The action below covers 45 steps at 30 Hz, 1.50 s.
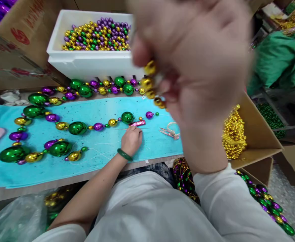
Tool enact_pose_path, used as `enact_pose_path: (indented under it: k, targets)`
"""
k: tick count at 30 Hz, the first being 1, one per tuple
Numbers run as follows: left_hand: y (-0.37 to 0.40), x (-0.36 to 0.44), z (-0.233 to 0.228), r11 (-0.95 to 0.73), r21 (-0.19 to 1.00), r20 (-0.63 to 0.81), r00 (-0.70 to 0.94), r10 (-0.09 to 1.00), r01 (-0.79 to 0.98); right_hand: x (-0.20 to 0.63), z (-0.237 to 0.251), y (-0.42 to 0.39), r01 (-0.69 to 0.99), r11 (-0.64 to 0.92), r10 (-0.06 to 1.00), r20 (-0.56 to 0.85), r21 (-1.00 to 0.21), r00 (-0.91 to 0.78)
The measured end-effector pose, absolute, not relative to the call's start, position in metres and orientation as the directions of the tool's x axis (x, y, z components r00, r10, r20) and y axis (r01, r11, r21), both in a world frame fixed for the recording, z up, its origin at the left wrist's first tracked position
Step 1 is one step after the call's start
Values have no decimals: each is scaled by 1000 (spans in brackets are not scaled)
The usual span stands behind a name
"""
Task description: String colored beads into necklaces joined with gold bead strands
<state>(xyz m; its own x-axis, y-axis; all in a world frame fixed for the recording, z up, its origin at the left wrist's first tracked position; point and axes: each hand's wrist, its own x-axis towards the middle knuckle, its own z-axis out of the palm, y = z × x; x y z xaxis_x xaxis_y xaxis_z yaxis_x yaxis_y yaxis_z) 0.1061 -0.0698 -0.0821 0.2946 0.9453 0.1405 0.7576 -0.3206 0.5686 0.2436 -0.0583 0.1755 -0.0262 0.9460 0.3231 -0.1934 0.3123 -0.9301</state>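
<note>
Gold beads sit pinched in the right hand, which is raised close to the head camera and blurred; its grip is closed around a short run of them, about 4 showing at the fingertips, above the far edge of the turquoise towel. Left hand rests on that towel, knuckles up, fingers curled narrow over a thin needle or thread beside a small pink clip; whether the fingers actually pinch anything cannot be told. A green bangle circles the left wrist.

Strung beads in green, gold and purple snake across the towel from the left side toward the left hand, ending near a purple bead just past the clip. Small scissors lie on the towel to the right of the left hand, apart from it. The towel covers the counter.

Behind the towel stands a white foam box filled with loose beads of the same 3 colours. A cardboard box to the right holds bunches of small gold beads. Another mixed strand hangs by the person's right side.
</note>
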Motion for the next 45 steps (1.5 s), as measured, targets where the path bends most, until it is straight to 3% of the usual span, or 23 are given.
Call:
enact_pose_path:
  k: [2,4,5,8,11,17,25,45]
  targets:
    - [-67,102,-76,-187,766,80,198,977,615,229,149,-55,-143,333,941,337,-932,-5]
    - [-65,96,-66,51,942,-87,94,992,332,225,107,-56,-116,191,981,193,-975,-4]
    - [-64,92,-59,177,972,-189,72,979,155,225,83,-58,-116,121,993,120,-986,19]
    - [-64,85,-41,388,886,-377,95,921,-254,227,14,-70,-143,-56,994,-69,-988,81]
    - [-67,88,-31,418,819,-413,101,905,-393,224,-28,-85,-173,-145,980,-166,-974,109]
    - [-73,104,-34,445,756,-446,120,887,-480,216,-44,-100,-231,-138,971,-178,-963,161]
    - [-72,105,-35,482,663,-498,143,855,-573,215,-56,-103,-181,-122,969,-157,-976,191]
    - [-74,110,-29,439,758,-435,128,892,-483,218,-73,-112,-37,-118,989,-121,-992,85]
